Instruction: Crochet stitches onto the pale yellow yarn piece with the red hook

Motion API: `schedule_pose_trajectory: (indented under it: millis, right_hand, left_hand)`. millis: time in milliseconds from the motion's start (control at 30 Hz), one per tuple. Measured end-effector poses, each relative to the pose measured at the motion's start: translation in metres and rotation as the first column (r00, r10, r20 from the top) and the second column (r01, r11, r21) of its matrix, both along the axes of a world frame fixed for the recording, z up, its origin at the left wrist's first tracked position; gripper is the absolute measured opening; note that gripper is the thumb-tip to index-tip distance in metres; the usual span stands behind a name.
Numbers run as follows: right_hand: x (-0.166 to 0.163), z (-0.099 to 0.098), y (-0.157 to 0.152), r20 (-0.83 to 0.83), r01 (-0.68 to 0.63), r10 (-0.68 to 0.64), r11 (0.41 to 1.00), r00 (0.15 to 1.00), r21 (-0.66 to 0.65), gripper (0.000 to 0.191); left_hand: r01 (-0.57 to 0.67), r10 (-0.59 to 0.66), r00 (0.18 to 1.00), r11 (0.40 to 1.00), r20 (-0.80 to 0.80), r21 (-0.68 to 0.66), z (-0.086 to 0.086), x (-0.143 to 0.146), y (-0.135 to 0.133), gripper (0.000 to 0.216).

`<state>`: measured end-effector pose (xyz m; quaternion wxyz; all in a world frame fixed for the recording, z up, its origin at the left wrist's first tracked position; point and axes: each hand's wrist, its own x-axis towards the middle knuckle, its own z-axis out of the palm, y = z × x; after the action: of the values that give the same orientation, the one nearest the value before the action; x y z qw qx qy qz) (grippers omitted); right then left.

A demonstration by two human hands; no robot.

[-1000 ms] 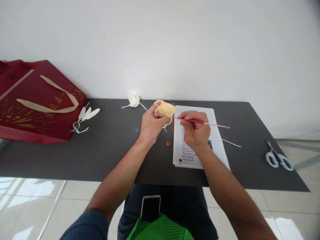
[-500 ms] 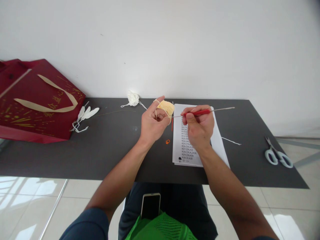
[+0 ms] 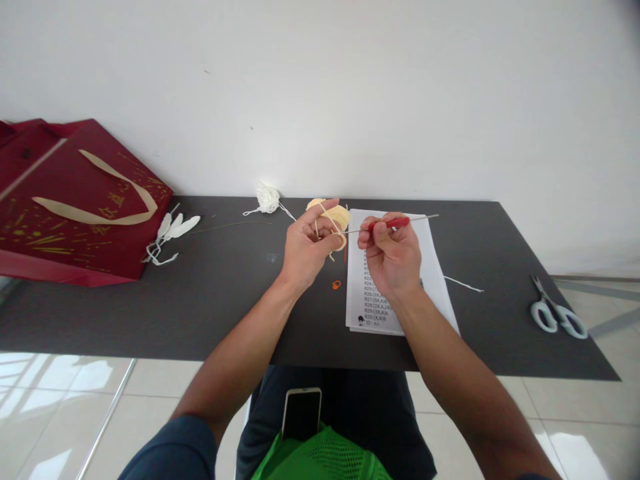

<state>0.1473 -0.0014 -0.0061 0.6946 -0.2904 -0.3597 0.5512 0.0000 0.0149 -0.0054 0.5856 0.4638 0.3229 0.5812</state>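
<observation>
My left hand (image 3: 307, 250) is closed, its thumb and fingers pinching a small pale-yellow crochet piece (image 3: 343, 244). A strand of yarn passes round its raised index finger. Behind those fingers shows a larger pale-yellow yarn bundle (image 3: 341, 215), partly covered by the hand. My right hand (image 3: 393, 257) grips a crochet hook by its red handle (image 3: 397, 223). The hook's thin metal shaft points left and reaches the crochet piece; its tip is too small to make out. Below my left fingers, an orange stitch marker (image 3: 337, 285) lies on the dark table (image 3: 225, 300).
Printed sheets (image 3: 377, 323) lie under my right hand. White yarn (image 3: 267, 198) sits near the wall, and white leaf-shaped pieces (image 3: 175, 228) lie beside a red paper bag (image 3: 95, 213). Scissors (image 3: 557, 310) rest at the right edge. A phone (image 3: 301, 413) is on my lap.
My right hand has shifted slightly left, with the hook farther left too. My left index finger has tipped to the right, and more of the small crochet piece shows below the fingers.
</observation>
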Motion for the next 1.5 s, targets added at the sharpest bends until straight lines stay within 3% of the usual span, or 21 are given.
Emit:
schedule_pose_trajectory:
  millis: [133, 333, 467, 667, 833, 1033, 1200, 1367, 1500]
  right_hand:
    - [-0.01, -0.003, -0.003, -0.044, 0.028, -0.032, 0.996, 0.999, -0.087, 0.025]
    - [-0.018, -0.004, -0.007, -0.089, 0.066, -0.075, 0.994, 0.993, -0.092, 0.024]
    - [-0.019, -0.002, -0.007, -0.089, 0.069, -0.078, 0.993, 0.993, -0.092, 0.024]
    - [-0.023, -0.005, -0.009, -0.018, 0.149, -0.15, 0.988, 0.989, -0.031, 0.022]
    - [-0.025, -0.008, -0.01, 0.058, 0.194, -0.194, 0.981, 0.979, -0.003, 0.017]
    - [-0.025, -0.006, -0.009, 0.062, 0.178, -0.177, 0.984, 0.982, -0.019, 0.015]
    - [-0.025, -0.009, -0.008, 0.072, 0.178, -0.177, 0.984, 0.982, -0.012, 0.011]
    - [-0.026, -0.011, -0.014, 0.209, 0.256, -0.256, 0.966, 0.944, 0.028, 0.011]
    - [-0.028, -0.009, -0.025, 0.396, 0.345, -0.384, 0.923, 0.834, 0.17, 0.016]
  left_hand:
    - [-0.025, 0.025, 0.999, 1.0, 0.034, -0.005, -0.001, 0.004, -0.001, 0.053]
    - [-0.105, 0.103, 0.992, 0.994, 0.073, 0.024, -0.002, 0.007, -0.002, 0.051]
    - [-0.122, 0.122, 0.99, 0.993, 0.07, -0.006, -0.001, 0.007, -0.002, 0.063]
    - [-0.217, 0.216, 0.973, 0.976, -0.085, -0.012, 0.003, 0.006, -0.006, 0.086]
    - [-0.241, 0.24, 0.965, 0.97, -0.107, 0.004, 0.006, 0.005, -0.007, 0.082]
    - [-0.215, 0.219, 0.975, 0.974, 0.039, -0.077, 0.005, 0.005, -0.004, 0.067]
    - [-0.227, 0.233, 0.97, 0.97, 0.072, -0.09, 0.002, 0.006, -0.002, 0.065]
    - [-0.19, 0.207, 0.971, 0.972, 0.122, -0.138, 0.005, 0.007, -0.002, 0.071]
    - [-0.165, 0.2, 0.967, 0.964, 0.158, -0.208, 0.009, 0.007, -0.005, 0.078]
